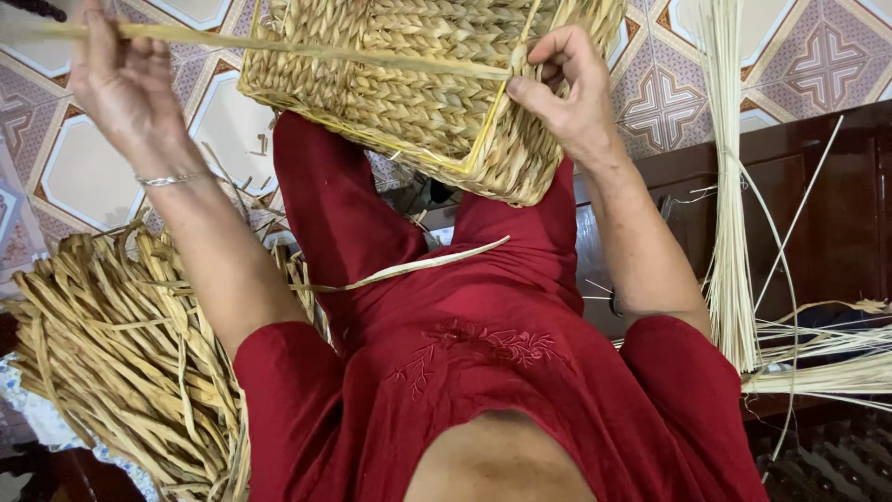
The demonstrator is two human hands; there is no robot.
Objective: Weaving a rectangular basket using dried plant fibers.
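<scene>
Already a big pile of dry twisted straw (121, 372) lies at the lower left, not used yet. At the upper left, the left hand (116, 79) pinches a long flat strand (307, 48) and pulls it tight. In the top middle, the woven basket (409, 93) rests on the lap, mostly woven. The right hand (567, 93) pinches its edge. More pale reeds (729, 232) wait at the right.

One woven basket (423, 88); two hands, left (116, 79) and right (567, 93). One strand (279, 45) between them; two fibre bundles (121, 363), (729, 186).
</scene>
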